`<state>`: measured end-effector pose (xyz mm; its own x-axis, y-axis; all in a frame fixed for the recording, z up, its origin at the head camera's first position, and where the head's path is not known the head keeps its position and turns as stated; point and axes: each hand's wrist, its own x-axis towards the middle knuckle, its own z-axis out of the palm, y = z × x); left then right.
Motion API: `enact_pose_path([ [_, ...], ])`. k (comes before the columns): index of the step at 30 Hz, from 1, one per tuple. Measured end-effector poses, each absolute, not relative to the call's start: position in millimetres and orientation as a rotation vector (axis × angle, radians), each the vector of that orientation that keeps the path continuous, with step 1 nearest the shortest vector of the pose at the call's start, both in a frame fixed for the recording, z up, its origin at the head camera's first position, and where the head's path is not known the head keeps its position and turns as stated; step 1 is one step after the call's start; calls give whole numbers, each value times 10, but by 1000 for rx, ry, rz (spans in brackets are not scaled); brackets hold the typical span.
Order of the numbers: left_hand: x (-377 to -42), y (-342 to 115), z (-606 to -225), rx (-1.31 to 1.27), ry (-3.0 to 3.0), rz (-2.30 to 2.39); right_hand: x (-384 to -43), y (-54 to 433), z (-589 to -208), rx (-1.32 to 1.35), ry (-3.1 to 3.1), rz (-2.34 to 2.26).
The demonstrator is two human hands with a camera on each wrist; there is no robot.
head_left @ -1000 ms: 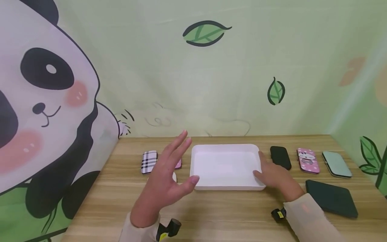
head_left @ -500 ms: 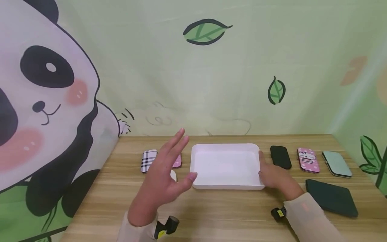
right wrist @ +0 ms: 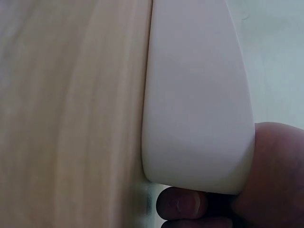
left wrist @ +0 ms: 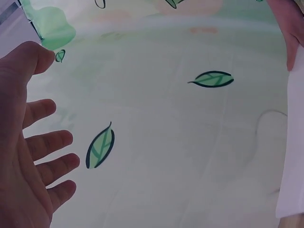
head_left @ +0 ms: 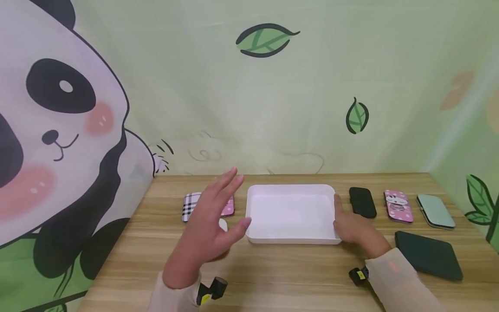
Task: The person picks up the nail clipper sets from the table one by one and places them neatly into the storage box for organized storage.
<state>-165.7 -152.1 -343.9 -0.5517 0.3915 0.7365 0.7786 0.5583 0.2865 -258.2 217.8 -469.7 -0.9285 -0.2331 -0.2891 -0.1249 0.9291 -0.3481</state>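
A shallow white rectangular tray (head_left: 291,214) sits on the wooden table. My right hand (head_left: 356,227) is at its right end and grips the end wall. In the right wrist view the fingertips (right wrist: 183,203) are curled close against the outside of the tray, and the thumb side lies at the rim. My left hand (head_left: 206,232) hovers with spread fingers left of the tray, its thumb near the tray's left edge, holding nothing. The left wrist view shows the same hand (left wrist: 38,137) apart from the tray (left wrist: 293,142). A small round whitish thing (head_left: 223,224) is mostly hidden behind it.
A plaid case (head_left: 189,207) and a pink case (head_left: 228,208) lie behind my left hand. Right of the tray lie a black case (head_left: 362,202), a pink cat case (head_left: 398,206), a pale green case (head_left: 435,211) and a larger dark green case (head_left: 429,255). A printed cloth backdrop (head_left: 296,99) stands behind.
My right thumb, over the inside of the tray a second ago, has drawn back to its right rim. My left hand has drifted slightly left. The tray has stayed in place.
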Motion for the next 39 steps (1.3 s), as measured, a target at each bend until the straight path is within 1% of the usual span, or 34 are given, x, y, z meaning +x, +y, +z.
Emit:
enact_pose_path([
  [14, -1832, -1950, -3610, -773, -2411, -748, -2558, 2146, -4678, -252, 2746, -501],
  [22, -1902, -2098, -3698, -782, -2461, -665, -2557, 2138, -4697, -258, 2790, -474],
  [30, -2082, -2231, -3943, -855, -2679, -511, -2563, 2138, -4683, -227, 2781, -488],
  [39, -2117, -2352, -4203, -740, -3054, -424, -2536, 2127, -4653, -219, 2756, -518],
])
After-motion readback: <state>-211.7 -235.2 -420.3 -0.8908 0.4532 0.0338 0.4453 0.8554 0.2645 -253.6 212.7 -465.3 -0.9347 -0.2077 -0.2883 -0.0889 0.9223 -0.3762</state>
